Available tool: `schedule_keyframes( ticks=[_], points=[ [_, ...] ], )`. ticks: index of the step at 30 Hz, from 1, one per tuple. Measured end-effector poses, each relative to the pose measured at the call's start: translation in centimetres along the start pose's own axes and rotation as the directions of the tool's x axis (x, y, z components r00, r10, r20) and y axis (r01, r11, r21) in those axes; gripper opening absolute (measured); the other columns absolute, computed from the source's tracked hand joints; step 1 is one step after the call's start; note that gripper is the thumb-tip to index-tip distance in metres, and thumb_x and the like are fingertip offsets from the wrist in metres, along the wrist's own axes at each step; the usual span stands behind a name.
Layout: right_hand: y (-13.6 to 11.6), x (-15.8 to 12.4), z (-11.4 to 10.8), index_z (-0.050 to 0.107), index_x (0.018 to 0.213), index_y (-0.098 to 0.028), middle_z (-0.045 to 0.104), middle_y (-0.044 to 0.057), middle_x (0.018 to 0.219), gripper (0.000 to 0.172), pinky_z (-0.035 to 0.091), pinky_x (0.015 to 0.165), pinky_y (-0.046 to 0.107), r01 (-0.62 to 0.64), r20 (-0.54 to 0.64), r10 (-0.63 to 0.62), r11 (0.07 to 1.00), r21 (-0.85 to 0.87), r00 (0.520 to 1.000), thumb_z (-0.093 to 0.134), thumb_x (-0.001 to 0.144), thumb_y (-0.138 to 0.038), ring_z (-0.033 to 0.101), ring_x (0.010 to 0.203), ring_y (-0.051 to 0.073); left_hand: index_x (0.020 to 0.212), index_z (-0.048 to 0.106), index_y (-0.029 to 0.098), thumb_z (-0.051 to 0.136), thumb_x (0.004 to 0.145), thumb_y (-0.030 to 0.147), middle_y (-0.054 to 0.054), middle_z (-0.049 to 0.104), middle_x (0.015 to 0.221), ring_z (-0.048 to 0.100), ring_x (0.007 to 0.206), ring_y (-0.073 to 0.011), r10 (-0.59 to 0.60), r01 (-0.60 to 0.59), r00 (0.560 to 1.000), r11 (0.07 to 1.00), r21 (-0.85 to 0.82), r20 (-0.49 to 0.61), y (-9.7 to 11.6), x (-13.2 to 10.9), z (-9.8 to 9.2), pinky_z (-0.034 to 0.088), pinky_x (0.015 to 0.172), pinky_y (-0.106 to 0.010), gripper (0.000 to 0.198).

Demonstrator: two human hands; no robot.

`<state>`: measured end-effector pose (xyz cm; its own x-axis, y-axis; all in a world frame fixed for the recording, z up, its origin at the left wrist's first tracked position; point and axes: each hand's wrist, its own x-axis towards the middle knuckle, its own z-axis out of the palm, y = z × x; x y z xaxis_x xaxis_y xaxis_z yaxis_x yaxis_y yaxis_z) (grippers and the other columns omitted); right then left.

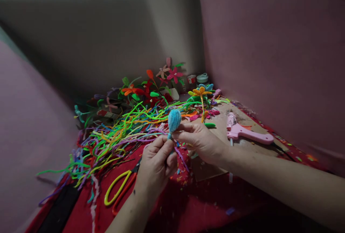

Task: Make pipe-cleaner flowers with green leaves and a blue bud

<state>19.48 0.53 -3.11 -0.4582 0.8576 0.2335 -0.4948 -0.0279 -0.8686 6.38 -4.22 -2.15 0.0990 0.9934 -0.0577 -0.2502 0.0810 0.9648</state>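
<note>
Over the red-covered worktop [205, 204], wedged into a pink-walled corner, the left hand [157, 163] and right hand [201, 140] pinch a blue pipe-cleaner bud [174, 119] above strewn pipe cleaners [118, 132].

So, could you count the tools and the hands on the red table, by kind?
Pink glue gun: 1
Scissors with yellow and orange handles: 1
Hands, left hand and right hand, both pinching the blue fuzzy bud: 2
Total: 4
</note>
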Motion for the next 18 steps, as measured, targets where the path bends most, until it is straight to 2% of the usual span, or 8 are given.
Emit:
schedule_keyframes(
  ticks=[3,6,8,10,12,14,16,18],
  points=[
    [0.1,-0.1,-0.4,0.070,0.079,-0.018,0.054,-0.005,0.062,0.016,0.029,0.049,0.020,-0.163,0.058,0.159,0.983,0.084,0.986,0.072,0.068,-0.030,0.039,0.051,0.005,0.072,0.048,0.018,0.057,0.083,0.031,0.011,0.034,0.041,0.015,0.031,-0.0008,-0.062,0.084,0.987,0.985,-0.148,0.150,-0.3,0.0,-0.5,0.023,0.033,-0.011,0.019],
    [0.2,-0.1,-0.6,0.071,0.081,-0.018,0.058,-0.003,0.063,0.018,0.026,0.048,0.019,-0.296,0.137,0.284,0.952,0.076,0.949,0.072,0.067,-0.030,0.044,0.055,0.006,0.075,0.053,0.017,0.052,0.086,0.030,0.012,0.030,0.039,0.009,0.028,-0.0002,-0.087,0.189,0.933,0.944,-0.269,0.349,-1.0,0.0,-1.4,0.030,0.031,-0.011,0.017],
    [0.3,-0.1,-0.6,0.071,0.082,-0.018,0.060,-0.003,0.064,0.018,0.027,0.050,0.020,-0.294,0.178,0.277,0.953,0.074,0.944,0.071,0.067,-0.028,0.045,0.055,0.006,0.075,0.056,0.017,0.050,0.087,0.030,0.012,0.025,0.039,0.007,0.027,0.0001,-0.073,0.239,0.887,0.918,-0.317,0.456,-1.4,0.2,-2.0,0.032,0.030,-0.012,0.019],
    [0.4,-0.1,-0.4,0.072,0.081,-0.018,0.059,-0.003,0.063,0.018,0.029,0.052,0.021,-0.243,0.183,0.225,0.967,0.079,0.957,0.072,0.067,-0.028,0.043,0.053,0.006,0.074,0.056,0.017,0.051,0.086,0.032,0.012,0.024,0.038,0.008,0.026,0.0002,-0.057,0.245,0.862,0.917,-0.316,0.503,-1.6,0.4,-2.5,0.030,0.029,-0.011,0.020],
    [0.5,-0.2,-0.2,0.073,0.080,-0.018,0.059,-0.003,0.064,0.019,0.032,0.055,0.022,-0.181,0.152,0.167,0.980,0.086,0.974,0.074,0.065,-0.030,0.044,0.054,0.006,0.072,0.055,0.017,0.052,0.085,0.035,0.011,0.030,0.038,0.015,0.026,-0.0007,-0.058,0.185,0.886,0.954,-0.235,0.461,-1.6,0.5,-2.6,0.028,0.029,-0.012,0.022],
    [0.5,-0.2,0.0,0.073,0.078,-0.018,0.059,-0.003,0.064,0.020,0.036,0.059,0.024,-0.130,0.111,0.120,0.988,0.088,0.987,0.073,0.066,-0.035,0.048,0.057,0.008,0.079,0.056,0.018,0.053,0.085,0.036,0.007,0.044,0.043,0.030,0.030,-0.0037,-0.034,0.056,0.950,0.996,-0.062,0.311,-1.4,0.5,-2.4,0.031,0.034,-0.014,0.020],
    [0.6,-0.3,0.0,0.073,0.076,-0.019,0.059,-0.002,0.065,0.022,0.040,0.064,0.027,-0.071,0.060,0.067,0.995,0.070,0.996,0.072,0.067,-0.039,0.052,0.063,0.011,0.091,0.057,0.019,0.057,0.082,0.035,0.003,0.055,0.055,0.045,0.042,-0.0072,0.087,-0.108,0.989,0.978,0.176,0.122,-1.4,0.4,-1.9,0.038,0.042,-0.018,0.018],
    [0.7,-0.3,0.1,0.073,0.075,-0.020,0.061,-0.001,0.071,0.022,0.043,0.072,0.030,-0.016,0.016,0.016,0.999,0.045,1.000,0.073,0.065,-0.040,0.055,0.070,0.013,0.091,0.059,0.020,0.061,0.080,0.031,0.004,0.056,0.061,0.048,0.050,-0.0084,0.262,-0.240,0.965,0.880,0.410,0.003,-1.4,0.1,-1.3,0.040,0.049,-0.019,0.016]
  ],
)
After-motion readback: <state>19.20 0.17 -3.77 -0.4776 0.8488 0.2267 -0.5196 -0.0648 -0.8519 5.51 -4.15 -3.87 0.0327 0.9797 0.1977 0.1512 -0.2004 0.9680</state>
